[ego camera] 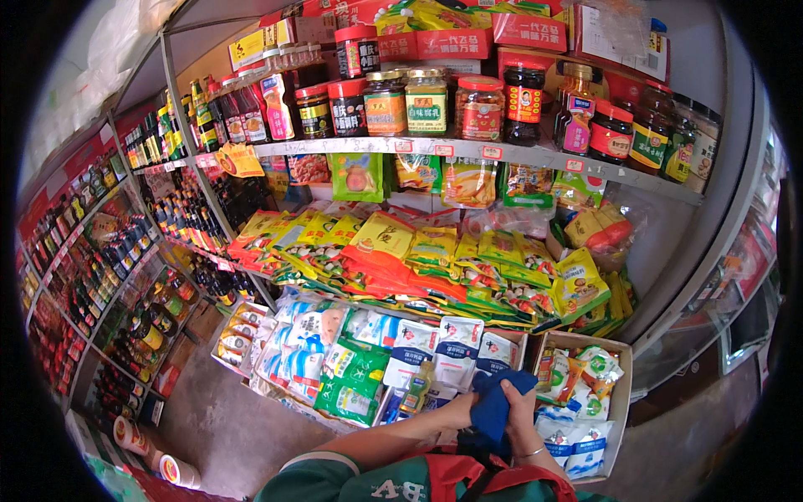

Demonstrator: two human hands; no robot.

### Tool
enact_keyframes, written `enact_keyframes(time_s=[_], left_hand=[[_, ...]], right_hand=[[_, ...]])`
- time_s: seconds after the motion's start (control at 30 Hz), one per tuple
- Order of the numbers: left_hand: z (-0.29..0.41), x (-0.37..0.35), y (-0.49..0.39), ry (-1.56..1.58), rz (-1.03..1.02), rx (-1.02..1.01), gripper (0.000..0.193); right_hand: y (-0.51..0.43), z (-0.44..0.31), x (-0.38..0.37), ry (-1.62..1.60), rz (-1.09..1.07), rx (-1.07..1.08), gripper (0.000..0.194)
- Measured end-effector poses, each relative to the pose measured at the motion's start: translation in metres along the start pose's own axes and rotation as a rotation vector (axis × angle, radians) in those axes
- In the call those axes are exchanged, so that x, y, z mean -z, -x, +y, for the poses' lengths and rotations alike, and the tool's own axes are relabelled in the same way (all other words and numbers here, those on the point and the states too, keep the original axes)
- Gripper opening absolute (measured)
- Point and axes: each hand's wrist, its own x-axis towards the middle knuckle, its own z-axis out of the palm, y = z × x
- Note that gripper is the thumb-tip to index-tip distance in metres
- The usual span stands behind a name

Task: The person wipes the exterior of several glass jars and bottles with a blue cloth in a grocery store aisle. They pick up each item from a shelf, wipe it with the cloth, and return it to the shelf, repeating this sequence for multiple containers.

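Note:
Both of my hands are on a dark blue cloth, low in front of me at the right of centre. My left hand presses into its left side, with the fingers mostly hidden by the folds. On the other side, my right hand grips it, and a bracelet shows on that wrist. Just left of the cloth, a small bottle with a yellowish liquid lies on white and blue pouches. To the right is a cardboard box with seasoning bags and blue and white bags.
Ahead, a metal shelf holds jars of sauce, such as a red-lidded jar. Beneath it lie heaped yellow seasoning packets. Green bags are at the lower front. Bottle racks and white tubs stand at the left.

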Motion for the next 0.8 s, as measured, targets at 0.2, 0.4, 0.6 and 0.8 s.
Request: enact_keyframes(time_s=[0.2,0.4,0.6,0.8], left_hand=[[0.039,-0.005,0.014,-0.679,0.156,0.194,0.059],[0.038,-0.001,0.011,-0.533,0.065,0.107,0.051],[0.028,0.011,0.009,0.177,-0.194,0.111,0.04],[0.047,0.023,0.02,0.095,-0.264,0.269,0.033]], right_hand=[[-0.006,0.026,0.008,0.404,0.238,0.326,0.033],[-0.007,0.017,0.017,0.525,0.068,0.537,0.017],[-0.009,0.008,0.024,0.464,0.033,0.426,0.024],[-0.018,0.006,0.026,-0.01,-0.013,-0.089,0.023]])
